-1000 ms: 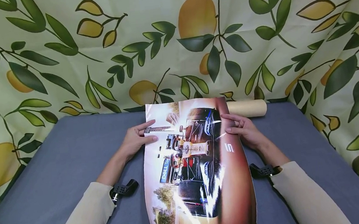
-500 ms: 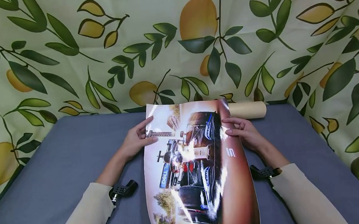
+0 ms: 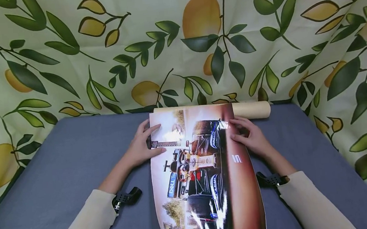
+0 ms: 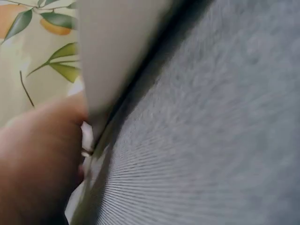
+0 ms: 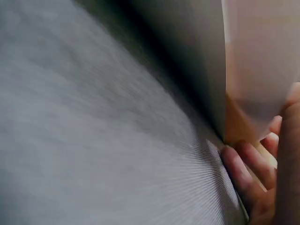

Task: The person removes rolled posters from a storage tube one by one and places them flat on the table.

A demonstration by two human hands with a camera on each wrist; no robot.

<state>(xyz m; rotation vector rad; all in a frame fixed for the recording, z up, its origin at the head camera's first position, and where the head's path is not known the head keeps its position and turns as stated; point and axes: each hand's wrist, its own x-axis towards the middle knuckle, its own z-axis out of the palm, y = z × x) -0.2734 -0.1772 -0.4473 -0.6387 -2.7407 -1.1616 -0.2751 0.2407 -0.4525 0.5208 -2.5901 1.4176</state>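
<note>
A glossy poster (image 3: 206, 185) printed with a racing car lies lengthwise before me, its sides bowed and its lower end running out of the head view. My left hand (image 3: 137, 147) grips its left edge near the far end, thumb and index finger on the printed face. On the opposite edge my right hand (image 3: 252, 137) holds it in much the same way. In the right wrist view, fingers (image 5: 239, 171) of that hand reach in at the sheet's edge, low over the cloth. The left wrist view shows the sheet's plain back (image 4: 117, 51) beside the hand.
Behind the poster's far edge lies a beige roll (image 3: 252, 110), partly covered by the sheet. A grey-blue cloth (image 3: 61, 176) covers the table. At the back hangs a curtain (image 3: 165, 50) with leaves and yellow fruit.
The poster's far end has come down and towards me, uncovering more of the beige roll. Both hands have moved slightly nearer with it, still holding its edges.
</note>
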